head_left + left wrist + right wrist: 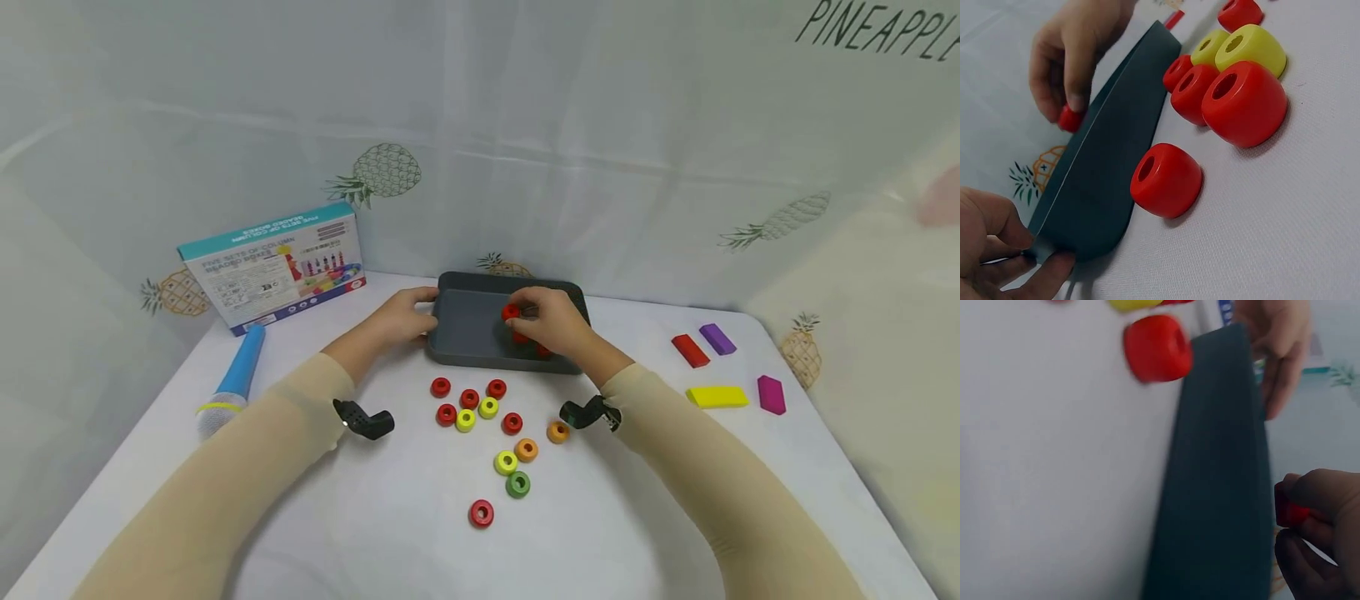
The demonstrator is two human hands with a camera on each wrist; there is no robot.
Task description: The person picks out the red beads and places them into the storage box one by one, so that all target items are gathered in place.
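Note:
A dark grey tray [468, 321] lies near the back of the table, and my left hand [402, 317] grips its left end. In the left wrist view, the fingers [1050, 275] of that hand are bent about the tray's corner. Over the tray's right half, my right hand [551, 321] pinches a red bead [511, 312] between thumb and fingers. The same bead [1290, 509] shows beyond the tray wall in the right wrist view. Below that hand, more red beads [543, 352] lie in the tray, partly hidden by it.
In front of the tray are several loose beads: red [482, 513], yellow [506, 462], orange [527, 450] and one green [517, 484]. A printed box [277, 271] and a blue toy microphone [242, 362] occupy the left side. Coloured blocks [716, 397] lie at right.

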